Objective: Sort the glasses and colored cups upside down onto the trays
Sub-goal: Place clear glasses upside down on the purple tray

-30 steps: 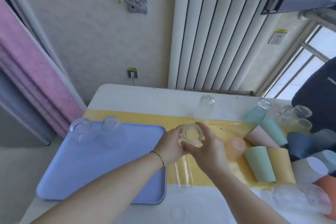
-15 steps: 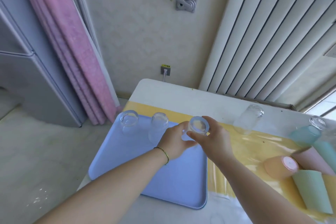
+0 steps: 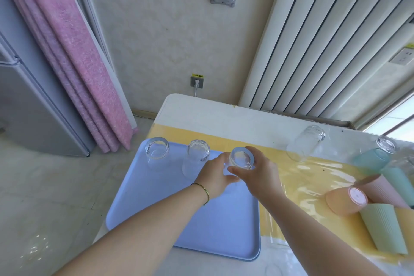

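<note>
Nearest us lies the blue tray (image 3: 201, 231) on the worktop (image 3: 201, 116). Over its far right part, our left hand (image 3: 215, 178) and right hand (image 3: 259, 177) curl their fingers (image 3: 235, 171) round the walls of the clear glass (image 3: 240, 160), base up. We cannot tell whether its rim has touched down. We judge it stiff, slick and breakable, best held by the sides. Beyond stand the middle glass (image 3: 198, 152) and the corner glass (image 3: 156, 149), both inverted.

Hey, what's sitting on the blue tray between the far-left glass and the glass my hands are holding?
One clear glass, upside down on the blue tray, stands between the far-left glass and the held glass, per the head view.
</note>
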